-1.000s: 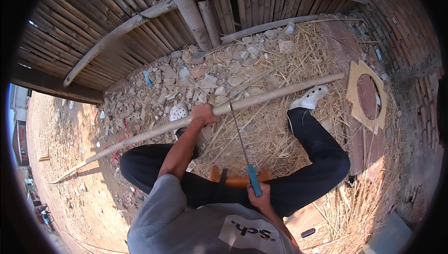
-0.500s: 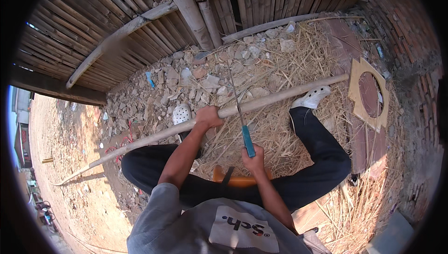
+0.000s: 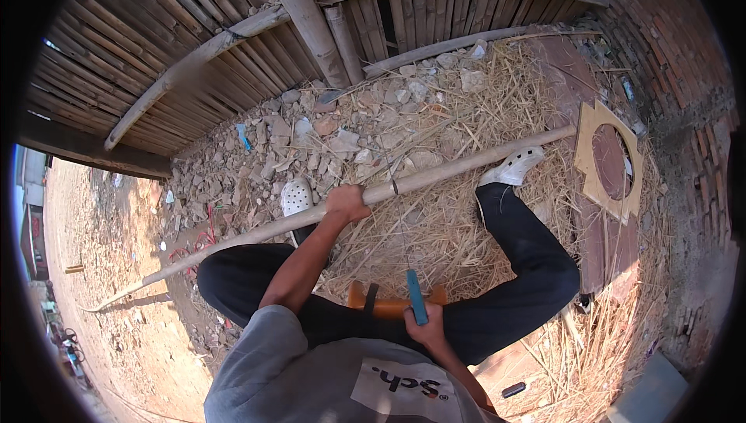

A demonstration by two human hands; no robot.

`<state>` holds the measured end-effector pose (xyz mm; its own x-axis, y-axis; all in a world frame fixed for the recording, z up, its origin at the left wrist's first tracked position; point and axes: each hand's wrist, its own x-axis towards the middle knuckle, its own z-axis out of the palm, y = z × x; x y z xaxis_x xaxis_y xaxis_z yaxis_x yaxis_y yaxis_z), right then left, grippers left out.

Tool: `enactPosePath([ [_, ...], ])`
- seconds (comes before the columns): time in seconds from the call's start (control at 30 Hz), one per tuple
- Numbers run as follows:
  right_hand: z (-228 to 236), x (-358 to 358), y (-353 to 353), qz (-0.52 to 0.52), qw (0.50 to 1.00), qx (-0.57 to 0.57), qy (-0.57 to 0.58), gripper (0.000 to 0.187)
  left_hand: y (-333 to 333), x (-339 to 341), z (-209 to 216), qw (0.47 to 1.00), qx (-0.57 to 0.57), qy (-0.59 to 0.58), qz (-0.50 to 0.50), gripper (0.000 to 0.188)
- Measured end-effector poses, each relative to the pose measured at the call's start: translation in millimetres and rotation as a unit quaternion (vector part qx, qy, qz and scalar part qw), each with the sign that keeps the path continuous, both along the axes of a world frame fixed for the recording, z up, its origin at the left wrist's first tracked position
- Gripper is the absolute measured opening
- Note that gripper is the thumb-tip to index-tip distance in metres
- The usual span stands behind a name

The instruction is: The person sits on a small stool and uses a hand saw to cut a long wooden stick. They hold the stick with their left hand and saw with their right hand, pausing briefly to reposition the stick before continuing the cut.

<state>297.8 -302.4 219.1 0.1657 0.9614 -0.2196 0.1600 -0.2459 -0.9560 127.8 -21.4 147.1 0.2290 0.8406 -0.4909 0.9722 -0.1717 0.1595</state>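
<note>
A long pale pole (image 3: 458, 166) runs slantwise across in front of me, from the lower left up to the right. My left hand (image 3: 347, 202) is wrapped around it near its middle. My right hand (image 3: 424, 324) holds a handsaw by its teal handle (image 3: 417, 297), close to my lap. The saw's thin blade points away from me and crosses the pole just right of my left hand; it shows only faintly. My white clog (image 3: 519, 166) on the right foot is beneath the pole's right part, and the other clog (image 3: 296, 197) is beside it on the left.
A wooden board with a round hole (image 3: 588, 155) lies by the pole's right end, near a brick wall (image 3: 691, 96). Rubble (image 3: 311, 143) and straw (image 3: 497, 104) cover the ground. An orange object (image 3: 388, 308) with a dark strap sits between my legs. Bamboo slats (image 3: 435, 11) rise ahead.
My right hand has drawn the saw back toward my lap, so its handle now sits farther from the pole. My left hand keeps its grip on the pole.
</note>
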Motion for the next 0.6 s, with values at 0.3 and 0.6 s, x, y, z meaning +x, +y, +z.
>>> enactPosePath([
  [0.3, -17, 1, 46, -0.057, 0.998, -0.019, 0.015, 0.022, 16, -6, -29, 1.000, -0.023, -0.014, 0.003, 0.044],
  [0.6, 1, -33, 50, 0.004, 1.000, -0.003, -0.010, 0.016, 39, -50, 6, 1.000, 0.004, -0.012, -0.002, 0.038],
])
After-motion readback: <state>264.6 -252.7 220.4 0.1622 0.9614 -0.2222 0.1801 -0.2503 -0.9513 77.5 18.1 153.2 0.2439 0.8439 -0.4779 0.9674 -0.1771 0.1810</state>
